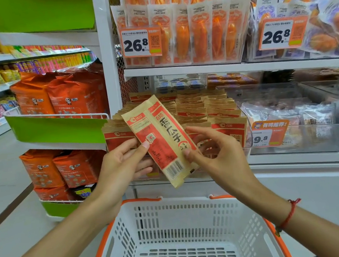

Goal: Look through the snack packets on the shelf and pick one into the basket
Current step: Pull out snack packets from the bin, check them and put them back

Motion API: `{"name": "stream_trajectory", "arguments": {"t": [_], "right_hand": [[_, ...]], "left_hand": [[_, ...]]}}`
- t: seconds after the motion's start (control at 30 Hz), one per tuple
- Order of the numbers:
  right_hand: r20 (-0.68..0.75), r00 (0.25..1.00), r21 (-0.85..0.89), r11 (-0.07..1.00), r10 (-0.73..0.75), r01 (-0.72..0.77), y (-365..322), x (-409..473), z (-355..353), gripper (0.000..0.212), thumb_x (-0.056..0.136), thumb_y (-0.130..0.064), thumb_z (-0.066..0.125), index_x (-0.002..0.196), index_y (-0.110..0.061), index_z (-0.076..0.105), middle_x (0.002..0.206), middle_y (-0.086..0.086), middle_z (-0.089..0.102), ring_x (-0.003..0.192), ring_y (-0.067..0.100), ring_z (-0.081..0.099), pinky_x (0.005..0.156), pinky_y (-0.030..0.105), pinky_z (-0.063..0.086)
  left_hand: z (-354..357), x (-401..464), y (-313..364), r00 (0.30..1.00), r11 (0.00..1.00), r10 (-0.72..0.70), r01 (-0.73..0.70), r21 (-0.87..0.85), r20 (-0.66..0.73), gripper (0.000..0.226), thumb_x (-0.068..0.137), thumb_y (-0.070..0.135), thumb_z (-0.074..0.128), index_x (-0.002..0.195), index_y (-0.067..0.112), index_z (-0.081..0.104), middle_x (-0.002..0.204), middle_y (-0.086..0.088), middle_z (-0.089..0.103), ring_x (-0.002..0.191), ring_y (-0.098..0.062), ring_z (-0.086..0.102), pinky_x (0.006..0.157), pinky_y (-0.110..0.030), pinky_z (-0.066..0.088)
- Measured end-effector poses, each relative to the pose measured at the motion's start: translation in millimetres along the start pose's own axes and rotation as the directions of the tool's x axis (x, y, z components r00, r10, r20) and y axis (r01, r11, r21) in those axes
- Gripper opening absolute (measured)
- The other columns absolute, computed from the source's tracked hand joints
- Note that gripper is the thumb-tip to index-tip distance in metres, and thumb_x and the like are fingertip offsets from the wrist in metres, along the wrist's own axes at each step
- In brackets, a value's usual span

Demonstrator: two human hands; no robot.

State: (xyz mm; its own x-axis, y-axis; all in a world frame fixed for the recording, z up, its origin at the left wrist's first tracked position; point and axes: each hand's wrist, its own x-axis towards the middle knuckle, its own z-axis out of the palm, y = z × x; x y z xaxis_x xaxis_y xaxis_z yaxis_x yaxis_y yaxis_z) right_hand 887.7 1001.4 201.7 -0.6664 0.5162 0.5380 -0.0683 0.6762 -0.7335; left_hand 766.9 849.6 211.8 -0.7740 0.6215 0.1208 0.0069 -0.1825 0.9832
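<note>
A tan and red snack packet is held tilted in front of the shelf, above the basket. My left hand grips its left edge with thumb on the front. My right hand pinches its lower right edge between thumb and fingers. Behind it, several more of the same tan and red packets stand in rows in a clear shelf bin. The white basket with orange rim sits directly below my hands and holds nothing.
Orange packets with 26.8 price tags fill the upper shelf. Clear bins with pale wrapped snacks lie to the right. A green-fronted rack with orange panda bags stands at left, beside an open aisle floor.
</note>
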Motion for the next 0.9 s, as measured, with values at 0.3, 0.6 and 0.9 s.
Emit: {"name": "stream_trajectory", "arguments": {"t": [0.3, 0.6, 0.9], "right_hand": [[0.071, 0.992, -0.205, 0.972, -0.103, 0.115, -6, -9, 11, 0.088, 0.069, -0.037, 0.083, 0.142, -0.028, 0.035, 0.131, -0.012, 0.042, 0.123, 0.003, 0.038, 0.095, 0.006, 0.032], [0.227, 0.964, 0.328, 0.922, 0.137, -0.208, -17, 8, -22, 0.069, 0.063, -0.038, 0.089, 0.120, -0.034, 0.052, 0.122, -0.011, 0.064, 0.114, 0.001, 0.059, 0.096, 0.023, 0.047], [0.371, 0.920, 0.396, 0.875, 0.127, -0.280, -36, 65, -63, 0.054, 0.079, -0.040, 0.061, 0.130, -0.027, 0.054, 0.120, -0.002, 0.069, 0.110, 0.018, 0.066, 0.093, 0.037, 0.050]], "left_hand": [[20, -16, 1, 0.996, 0.998, 0.070, -0.070, -0.005, 0.062, 0.022, 0.092, 0.023, 0.061, 0.115, 0.022, 0.060, 0.093, 0.005, 0.076, 0.084, -0.012, 0.074, 0.068, -0.018, 0.058], [14, 1, 2, 0.998, 0.993, 0.042, -0.046, 0.105, 0.039, 0.038, 0.091, 0.050, 0.044, 0.119, 0.029, 0.061, 0.111, 0.010, 0.070, 0.092, -0.002, 0.070, 0.073, -0.017, 0.057], [43, 59, 61, 0.976, 0.970, 0.048, -0.095, 0.223, 0.210, 0.030, 0.101, 0.030, 0.048, 0.124, 0.017, 0.061, 0.109, 0.009, 0.072, 0.101, -0.002, 0.067, 0.084, -0.020, 0.055]]}}
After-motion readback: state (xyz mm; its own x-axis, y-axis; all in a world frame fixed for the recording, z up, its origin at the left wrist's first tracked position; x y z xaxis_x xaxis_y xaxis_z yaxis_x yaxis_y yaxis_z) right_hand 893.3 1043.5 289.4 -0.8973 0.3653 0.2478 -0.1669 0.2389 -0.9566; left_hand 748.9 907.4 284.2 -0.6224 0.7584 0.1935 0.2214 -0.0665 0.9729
